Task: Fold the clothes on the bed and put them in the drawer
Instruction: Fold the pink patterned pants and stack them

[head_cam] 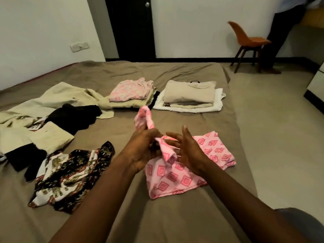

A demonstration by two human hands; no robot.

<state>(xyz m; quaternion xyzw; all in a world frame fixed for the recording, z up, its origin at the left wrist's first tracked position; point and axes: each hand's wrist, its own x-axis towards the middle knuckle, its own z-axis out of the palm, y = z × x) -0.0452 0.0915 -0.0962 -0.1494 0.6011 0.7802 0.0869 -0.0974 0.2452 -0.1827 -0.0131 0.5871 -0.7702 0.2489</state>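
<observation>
A pink garment with red diamond prints (168, 179) lies in front of me on the brown bed (175, 216). My left hand (143, 149) grips a bunched part of it, and a strip of the cloth sticks up above my fingers. My right hand (189, 151) is beside it with fingers spread and fairly straight, touching the cloth near the bunched part. Another part of the pink garment (217, 151) lies flat to the right. Two folded stacks sit farther back: one topped with pink floral cloth (131, 90), one topped with beige cloth (189, 93).
Unfolded clothes lie on the left: a black-and-white patterned piece (70, 176), black cloth (73, 116) and cream pieces (43, 102). An orange chair (245, 39) and a standing person (278, 32) are beyond the bed at right. A dark door (131, 27) is behind.
</observation>
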